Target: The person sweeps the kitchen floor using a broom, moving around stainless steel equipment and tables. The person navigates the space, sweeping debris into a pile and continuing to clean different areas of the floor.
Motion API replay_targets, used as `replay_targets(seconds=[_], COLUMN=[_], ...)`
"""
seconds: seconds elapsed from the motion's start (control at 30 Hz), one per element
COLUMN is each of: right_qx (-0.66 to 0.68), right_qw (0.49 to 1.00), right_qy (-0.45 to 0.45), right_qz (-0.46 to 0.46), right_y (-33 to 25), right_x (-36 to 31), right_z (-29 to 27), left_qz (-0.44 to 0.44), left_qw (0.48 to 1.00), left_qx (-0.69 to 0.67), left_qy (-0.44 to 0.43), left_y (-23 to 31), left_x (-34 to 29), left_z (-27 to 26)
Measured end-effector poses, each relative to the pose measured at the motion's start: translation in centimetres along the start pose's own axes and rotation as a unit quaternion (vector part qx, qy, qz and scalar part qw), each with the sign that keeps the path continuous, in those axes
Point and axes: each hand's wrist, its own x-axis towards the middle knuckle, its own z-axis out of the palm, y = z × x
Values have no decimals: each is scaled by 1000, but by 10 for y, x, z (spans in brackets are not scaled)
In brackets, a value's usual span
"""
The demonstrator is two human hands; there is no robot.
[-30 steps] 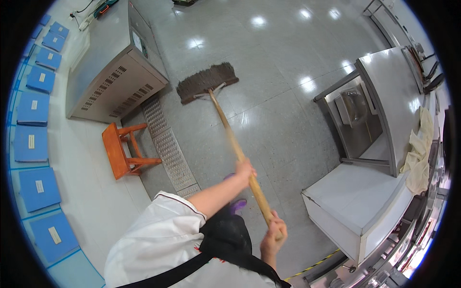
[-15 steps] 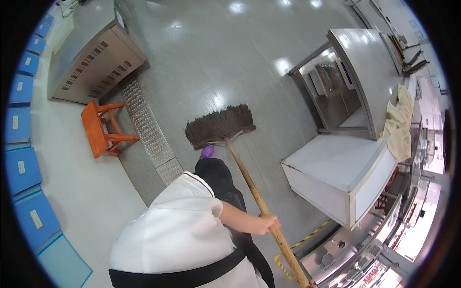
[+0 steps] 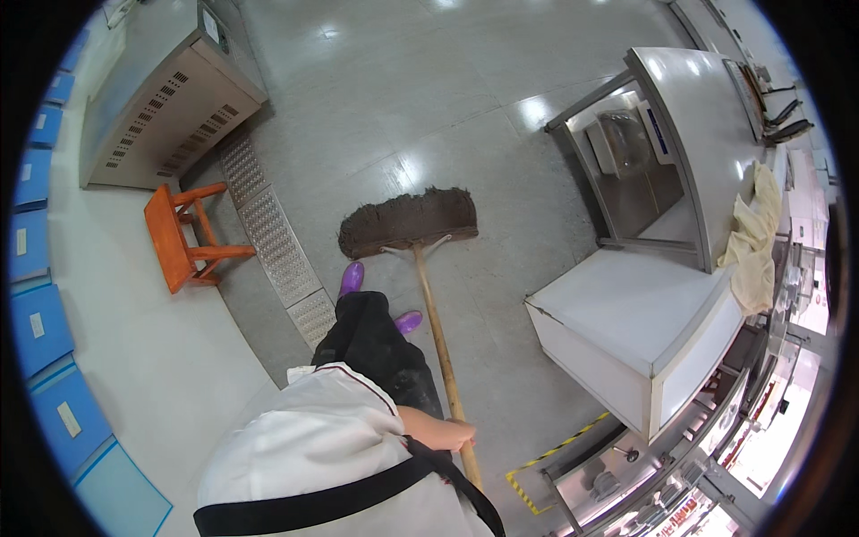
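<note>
A wide floor mop (image 3: 407, 224) lies across the grey floor ahead of me, its dark, matted strands spread on the far side of a bar. From the bar a long wooden handle (image 3: 434, 331) runs back toward my body. My left hand (image 3: 461, 433) is wrapped round the handle low in the view, below the short white sleeve. The handle's upper end is hidden by a black strap (image 3: 340, 497) and my shirt. My right hand is out of view. Purple shoes (image 3: 352, 279) show below my dark trousers, the left one close to the mop bar.
An orange wooden stool (image 3: 179, 242) and a vented metal cabinet (image 3: 165, 121) stand left, beside a metal floor grating (image 3: 277, 237). At right are a white box-like unit (image 3: 617, 313), a steel counter (image 3: 693, 116) and a draped cloth (image 3: 753, 246). Yellow-black tape (image 3: 555, 447) marks the floor.
The handle's upper part and my left hand have swung left and nearer my body. The mop head has turned slightly. A second purple shoe now shows, and my right hand has left view.
</note>
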Motion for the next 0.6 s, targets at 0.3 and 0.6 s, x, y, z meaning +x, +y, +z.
replay_targets(seconds=[0.3,0.6], right_qx=[90,137], right_qw=[994,980], right_qy=[-34,29], right_qz=[-44,-144], right_y=[-219,-440], right_x=[61,82], right_z=[-5,-59], left_qz=[161,301], left_qw=[983,940], left_qx=[-92,-149], left_qy=[6,65], left_y=[162,464], left_x=[-80,-106], left_z=[-144,-237])
